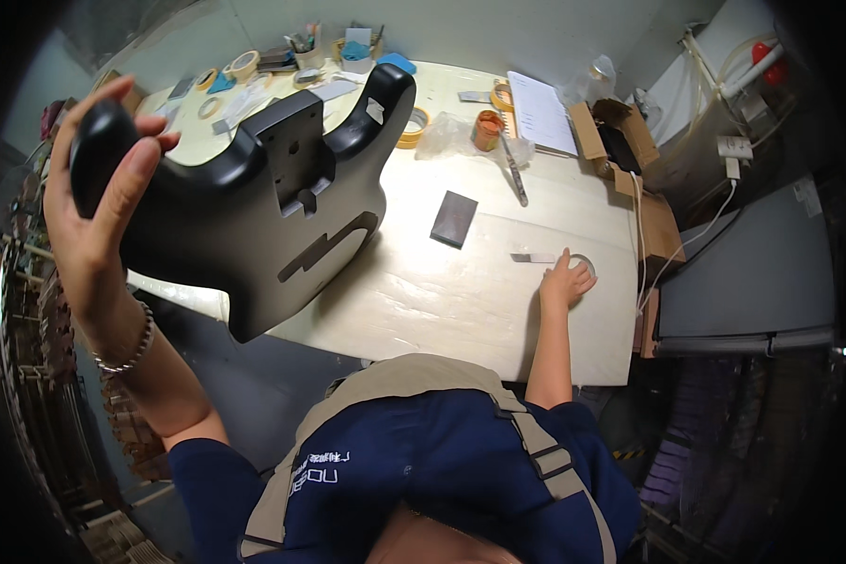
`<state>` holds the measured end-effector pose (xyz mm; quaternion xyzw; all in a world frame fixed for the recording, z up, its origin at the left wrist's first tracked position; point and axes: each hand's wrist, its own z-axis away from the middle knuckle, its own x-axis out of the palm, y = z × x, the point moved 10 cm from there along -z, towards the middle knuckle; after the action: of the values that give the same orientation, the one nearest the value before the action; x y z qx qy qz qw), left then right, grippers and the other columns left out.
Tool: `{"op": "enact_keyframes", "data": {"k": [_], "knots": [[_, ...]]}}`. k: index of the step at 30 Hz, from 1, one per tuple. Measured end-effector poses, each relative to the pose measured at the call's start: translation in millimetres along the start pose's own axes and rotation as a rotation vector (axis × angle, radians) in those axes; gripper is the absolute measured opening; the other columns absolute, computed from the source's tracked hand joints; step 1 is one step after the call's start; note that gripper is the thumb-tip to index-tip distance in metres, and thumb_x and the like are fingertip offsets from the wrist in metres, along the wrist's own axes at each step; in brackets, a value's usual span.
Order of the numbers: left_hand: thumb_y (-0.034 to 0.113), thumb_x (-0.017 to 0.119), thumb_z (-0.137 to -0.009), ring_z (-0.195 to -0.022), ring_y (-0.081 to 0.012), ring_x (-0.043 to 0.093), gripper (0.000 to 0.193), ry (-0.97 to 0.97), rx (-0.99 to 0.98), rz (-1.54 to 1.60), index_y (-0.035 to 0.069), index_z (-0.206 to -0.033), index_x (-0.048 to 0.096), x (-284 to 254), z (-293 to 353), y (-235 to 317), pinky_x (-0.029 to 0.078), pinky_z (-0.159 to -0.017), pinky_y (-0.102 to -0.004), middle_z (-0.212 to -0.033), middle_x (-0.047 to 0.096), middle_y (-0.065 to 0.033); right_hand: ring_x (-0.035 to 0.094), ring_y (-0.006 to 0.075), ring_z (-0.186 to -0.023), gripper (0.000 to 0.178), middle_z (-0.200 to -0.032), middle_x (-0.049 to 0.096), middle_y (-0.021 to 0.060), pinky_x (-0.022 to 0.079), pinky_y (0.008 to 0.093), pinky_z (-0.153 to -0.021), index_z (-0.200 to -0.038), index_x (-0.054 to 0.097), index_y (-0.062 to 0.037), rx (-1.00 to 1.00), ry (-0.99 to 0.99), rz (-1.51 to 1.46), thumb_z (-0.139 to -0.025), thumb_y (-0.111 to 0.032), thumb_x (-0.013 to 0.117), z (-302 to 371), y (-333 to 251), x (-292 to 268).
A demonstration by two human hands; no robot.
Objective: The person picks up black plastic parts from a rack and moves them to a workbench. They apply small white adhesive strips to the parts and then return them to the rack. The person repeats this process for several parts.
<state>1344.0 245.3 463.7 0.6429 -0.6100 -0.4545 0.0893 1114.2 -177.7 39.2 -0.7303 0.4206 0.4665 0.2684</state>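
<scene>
A black electric guitar body is tilted up over the left part of the table, its routed pockets facing me. My left hand is closed around one of its horns, thumb on the near side and fingers behind. A small light patch shows on the other horn. At the right of the table, the bent fingers of my right hand are on a small round grey ring-like thing, partly hidden beneath them. Beside the fingertips lies a short flat metal strip. A dark rectangular block rests in the middle of the table.
Across the pale table, an open orange jar sits on crumpled plastic, with a brush-like tool beside it. Tape rolls, a notebook and cups of tools stand farther back. An open cardboard box and cables border the right.
</scene>
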Motion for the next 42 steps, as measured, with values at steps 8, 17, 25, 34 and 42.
{"op": "enact_keyframes", "data": {"k": [8, 17, 25, 34, 42], "knots": [[0.017, 0.068, -0.076, -0.088, -0.0249, 0.06, 0.054, 0.271, 0.088, 0.177, -0.011, -0.116, 0.045, -62.1, 109.6, -2.0, 0.044, -0.086, -0.0349, -0.095, 0.059, -0.0183, 0.051, 0.0193, -0.11, 0.065, -0.115, 0.057, 0.0092, 0.038, 0.0301, -0.094, -0.122, 0.05, -0.0027, -0.004, -1.049, -2.265, -0.093, -0.057, 0.029, 11.8, -328.1, -144.1], [0.033, 0.067, -0.074, -0.092, -0.0285, 0.054, 0.065, 0.611, 0.193, 0.618, -0.001, -0.121, 0.039, -122.7, 212.0, -71.3, 0.042, -0.089, -0.0414, -0.098, 0.054, -0.0162, 0.047, 0.0119, -0.062, 0.062, -0.064, 0.054, 0.0025, 0.038, 0.0257, -0.06, -0.076, 0.059, -0.0005, -0.306, -0.555, -2.252, -0.098, -0.041, 0.018, 10.2, -300.2, -290.6], [0.026, 0.034, -0.096, -0.127, -0.0301, 0.034, 0.041, 0.832, 0.174, -0.948, 0.001, -0.12, 0.055, -66.4, 198.3, -11.1, 0.01, -0.108, -0.0447, -0.131, 0.046, -0.0172, 0.052, 0.0326, -0.055, 0.036, -0.057, 0.05, 0.0118, 0.039, 0.0399, -0.053, -0.07, 0.051, -0.0066, -0.744, 0.005, -1.646, -0.094, -0.029, 0.036, 61.3, -315.0, -356.8], [0.024, 0.044, -0.094, -0.105, -0.0217, 0.052, 0.037, 0.863, -0.165, 0.054, -0.001, -0.121, 0.036, -83.8, 195.1, -69.6, 0.036, -0.098, -0.0336, -0.113, 0.054, -0.0204, 0.051, 0.0225, -0.06, 0.019, -0.063, 0.054, 0.0035, 0.037, 0.0358, -0.06, -0.067, 0.057, -0.0122, -0.877, 0.193, -1.084, -0.081, -0.024, 0.053, 61.4, -298.1, -305.4], [0.026, 0.035, -0.093, -0.1, -0.0244, 0.055, 0.031, 0.941, -0.258, 0.126, 0.006, -0.117, 0.038, -122.4, 232.0, -110.1, 0.043, -0.091, -0.0341, -0.11, 0.058, -0.0254, 0.053, 0.0155, -0.073, 0.045, -0.075, 0.06, 0.0083, 0.041, 0.0262, -0.071, -0.079, 0.059, 0.0031, -0.387, -0.567, -1.944, -0.093, -0.028, 0.029, 58.7, -279.2, -188.7]]}}
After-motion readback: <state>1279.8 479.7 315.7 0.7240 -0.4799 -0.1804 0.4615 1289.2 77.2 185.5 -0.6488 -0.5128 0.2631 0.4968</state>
